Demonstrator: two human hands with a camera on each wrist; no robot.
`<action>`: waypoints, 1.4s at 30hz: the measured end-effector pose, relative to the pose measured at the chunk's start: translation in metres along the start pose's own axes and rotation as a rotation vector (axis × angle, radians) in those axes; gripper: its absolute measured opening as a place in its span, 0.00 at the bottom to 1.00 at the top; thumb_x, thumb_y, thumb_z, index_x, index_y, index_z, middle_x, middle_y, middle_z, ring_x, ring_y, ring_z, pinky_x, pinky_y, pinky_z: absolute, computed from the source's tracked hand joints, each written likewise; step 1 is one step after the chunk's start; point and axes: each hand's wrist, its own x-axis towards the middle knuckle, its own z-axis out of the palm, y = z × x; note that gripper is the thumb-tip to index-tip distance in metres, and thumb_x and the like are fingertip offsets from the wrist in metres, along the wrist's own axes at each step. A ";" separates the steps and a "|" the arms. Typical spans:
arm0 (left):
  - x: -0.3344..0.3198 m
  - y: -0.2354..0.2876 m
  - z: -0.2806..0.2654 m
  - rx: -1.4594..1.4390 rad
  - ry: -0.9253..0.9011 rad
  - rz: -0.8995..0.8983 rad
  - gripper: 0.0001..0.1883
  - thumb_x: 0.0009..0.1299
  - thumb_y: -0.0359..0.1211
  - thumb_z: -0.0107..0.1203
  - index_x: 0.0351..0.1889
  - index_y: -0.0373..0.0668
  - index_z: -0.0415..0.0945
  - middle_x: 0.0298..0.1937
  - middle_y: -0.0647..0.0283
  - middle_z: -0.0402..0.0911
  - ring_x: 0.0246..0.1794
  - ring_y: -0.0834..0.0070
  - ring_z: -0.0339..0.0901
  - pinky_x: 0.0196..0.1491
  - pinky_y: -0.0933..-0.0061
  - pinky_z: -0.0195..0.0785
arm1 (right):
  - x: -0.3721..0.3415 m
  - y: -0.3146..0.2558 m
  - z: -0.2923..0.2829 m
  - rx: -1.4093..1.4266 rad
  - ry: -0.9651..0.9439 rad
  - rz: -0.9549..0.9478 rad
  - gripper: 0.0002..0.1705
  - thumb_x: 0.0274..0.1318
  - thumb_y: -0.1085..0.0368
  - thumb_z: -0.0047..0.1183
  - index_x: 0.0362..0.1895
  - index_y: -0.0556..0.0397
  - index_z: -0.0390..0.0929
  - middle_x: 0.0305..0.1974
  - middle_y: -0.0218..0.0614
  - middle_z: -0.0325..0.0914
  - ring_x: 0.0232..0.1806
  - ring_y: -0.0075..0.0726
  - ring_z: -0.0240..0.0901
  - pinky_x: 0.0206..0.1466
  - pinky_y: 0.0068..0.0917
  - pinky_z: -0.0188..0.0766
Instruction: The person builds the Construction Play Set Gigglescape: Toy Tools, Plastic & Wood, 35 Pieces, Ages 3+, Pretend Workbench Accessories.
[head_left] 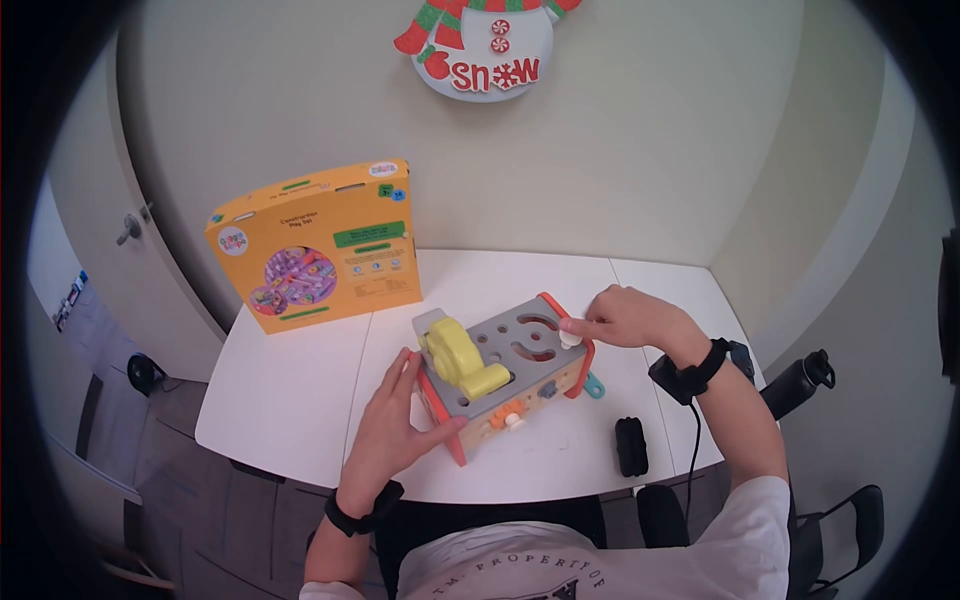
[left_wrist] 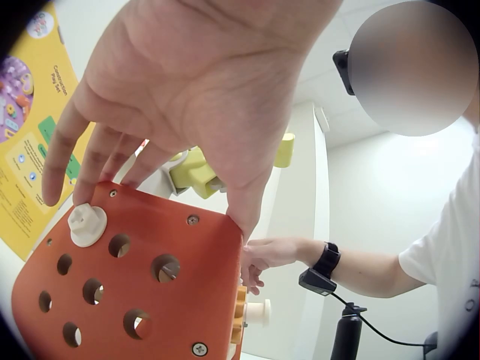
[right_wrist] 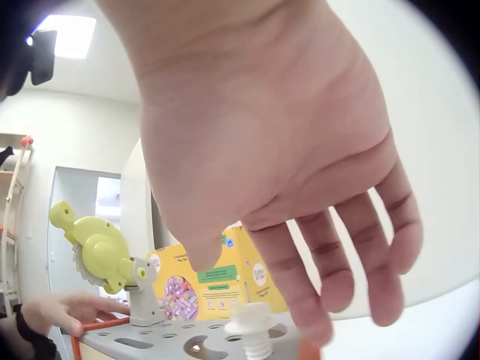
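A toy workbench (head_left: pixel 490 370) with a grey perforated top and orange end panels stands on the white table. My left hand (head_left: pixel 395 425) spreads across its left end, fingertips along the upper edge of the orange panel (left_wrist: pixel 150 262) and thumb at the near corner. A white plastic nut (left_wrist: pixel 88 225) sits on that panel, right by the fingertips. My right hand (head_left: pixel 640 322) hovers over the right end with its fingers around a white plastic screw (right_wrist: pixel 251 326). In the right wrist view, thumb and index stand apart from it. A yellow-green toy circular saw (head_left: pixel 462 358) is mounted on the left of the top.
Behind the workbench stands a yellow construction play set box (head_left: pixel 315 245). A black case (head_left: pixel 631 447) lies on the table at the right, near a cable from the wrist camera. A teal toy piece (head_left: pixel 595 386) shows beside the workbench, and a black bottle (head_left: pixel 800 385) stands further right.
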 end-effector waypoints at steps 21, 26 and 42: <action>0.000 0.001 -0.002 0.022 -0.003 0.040 0.57 0.59 0.55 0.77 0.75 0.23 0.63 0.78 0.31 0.62 0.73 0.41 0.73 0.71 0.53 0.71 | 0.009 0.018 0.023 0.168 0.280 -0.377 0.38 0.73 0.34 0.53 0.26 0.56 0.88 0.19 0.43 0.79 0.23 0.43 0.78 0.34 0.41 0.76; 0.001 0.001 -0.002 0.008 -0.004 0.016 0.58 0.58 0.55 0.78 0.76 0.24 0.63 0.79 0.33 0.62 0.74 0.43 0.72 0.72 0.53 0.69 | 0.006 -0.014 -0.009 -0.271 -0.069 -0.003 0.33 0.73 0.37 0.54 0.37 0.57 0.90 0.28 0.48 0.83 0.29 0.46 0.81 0.37 0.40 0.77; 0.001 0.000 -0.001 -0.012 -0.028 -0.035 0.61 0.56 0.58 0.79 0.78 0.27 0.62 0.80 0.36 0.63 0.77 0.46 0.70 0.74 0.52 0.67 | 0.010 0.007 0.005 0.004 -0.039 -0.181 0.26 0.71 0.45 0.57 0.50 0.56 0.89 0.34 0.46 0.87 0.35 0.45 0.85 0.41 0.38 0.80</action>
